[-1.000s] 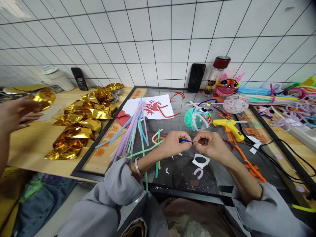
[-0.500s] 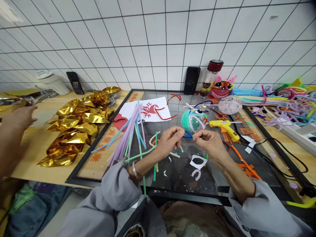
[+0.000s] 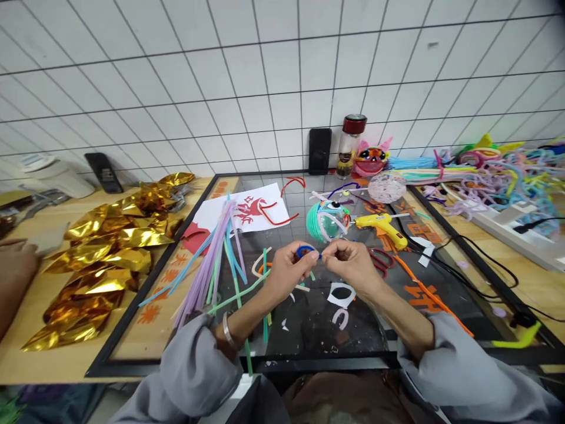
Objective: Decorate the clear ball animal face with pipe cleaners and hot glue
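Between my two hands is a short blue pipe cleaner (image 3: 305,251), curled into a small loop. My left hand (image 3: 289,265) pinches the loop, and my right hand (image 3: 345,259) grips its end by the fingertips. Just beyond them sits a clear ball (image 3: 329,222) wrapped in green pipe cleaner, with an eye and a lilac strip on it. A yellow glue gun (image 3: 382,228) lies right of the ball. Red-handled scissors (image 3: 380,262) are partly hidden behind my right hand. Nearer me lie a white paper piece with a hole (image 3: 341,294) and a small pale arch (image 3: 340,319).
Lilac, blue and green pipe cleaners (image 3: 212,265) lie on the left of the black-framed glass. Gold foil (image 3: 106,259) covers the wood beyond, near another person's hand (image 3: 17,268). A phone (image 3: 319,152) and bottle (image 3: 349,147) stand at the wall. Black cables (image 3: 477,241) reach a power strip (image 3: 514,221).
The blue pipe cleaner has gone from a mostly hidden strand to a visible curled loop. My view has shifted right. The other person's hand no longer holds gold foil aloft.
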Demonstrator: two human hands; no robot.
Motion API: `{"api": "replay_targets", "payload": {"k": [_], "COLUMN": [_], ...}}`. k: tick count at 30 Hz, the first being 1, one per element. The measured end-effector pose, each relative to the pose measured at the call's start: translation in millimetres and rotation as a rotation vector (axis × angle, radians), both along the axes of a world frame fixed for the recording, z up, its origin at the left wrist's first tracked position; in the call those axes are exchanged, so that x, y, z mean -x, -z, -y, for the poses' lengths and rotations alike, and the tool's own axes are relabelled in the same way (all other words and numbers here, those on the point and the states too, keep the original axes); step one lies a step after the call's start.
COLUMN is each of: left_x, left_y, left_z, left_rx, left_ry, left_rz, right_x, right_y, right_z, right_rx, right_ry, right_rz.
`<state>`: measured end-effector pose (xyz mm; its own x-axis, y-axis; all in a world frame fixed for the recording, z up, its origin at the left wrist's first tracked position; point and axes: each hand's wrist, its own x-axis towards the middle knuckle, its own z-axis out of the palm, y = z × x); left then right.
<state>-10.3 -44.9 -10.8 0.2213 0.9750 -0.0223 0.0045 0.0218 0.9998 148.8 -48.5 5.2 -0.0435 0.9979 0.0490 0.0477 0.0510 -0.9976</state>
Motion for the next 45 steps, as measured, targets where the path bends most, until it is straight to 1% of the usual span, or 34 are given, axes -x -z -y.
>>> {"api": "replay_targets", "payload": {"k": [7, 12, 16, 21, 29, 34, 38, 42, 45], "left_x": [3.4, 3.2, 3.9, 5.2, 7.9, 8.2, 10.5, 15.2, 16.5], "left_y": [7.0, 6.6, 5.6, 2.6, -1.1, -1.8, -2.1, -7.8, -11.8], "left_z": [0.3, 2.1, 4.7, 6.5, 1.5, -0.9, -2.5, -4.9, -7.2], "left_rx": [-0.006, -0.011, -0.045, -0.120, -0.251, -0.256, -0.258, -0.270, -0.281], "left_ry": [-0.001, -0.008, -0.011, -0.027, 0.029, 0.044, 0.053, 0.112, 0.125], "left_rz": [0.031, 0.031, -0.032, -0.176, -0.324, -0.329, -0.335, -0.355, -0.361], "right_x": [3.1, 4.7, 5.5, 6.2, 8.1, 9.5, 10.1, 10.5, 10.9], "right_y": [2.8, 5.5, 9.2, 10.4, 11.5, 11.6, 10.4, 7.5, 4.5], "right_z": [0.1, 1.0, 1.5, 1.9, 0.5, 0.3, 1.5, 2.8, 3.2], "right_rx": [0.033, 0.023, 0.039, 0.065, 0.050, 0.047, 0.051, 0.091, 0.096], "right_ry": [-0.008, -0.006, 0.009, 0.013, 0.056, 0.067, 0.039, 0.009, 0.013], "right_rz": [-0.043, -0.034, -0.008, -0.008, 0.006, 0.017, 0.016, -0.005, -0.014]}}
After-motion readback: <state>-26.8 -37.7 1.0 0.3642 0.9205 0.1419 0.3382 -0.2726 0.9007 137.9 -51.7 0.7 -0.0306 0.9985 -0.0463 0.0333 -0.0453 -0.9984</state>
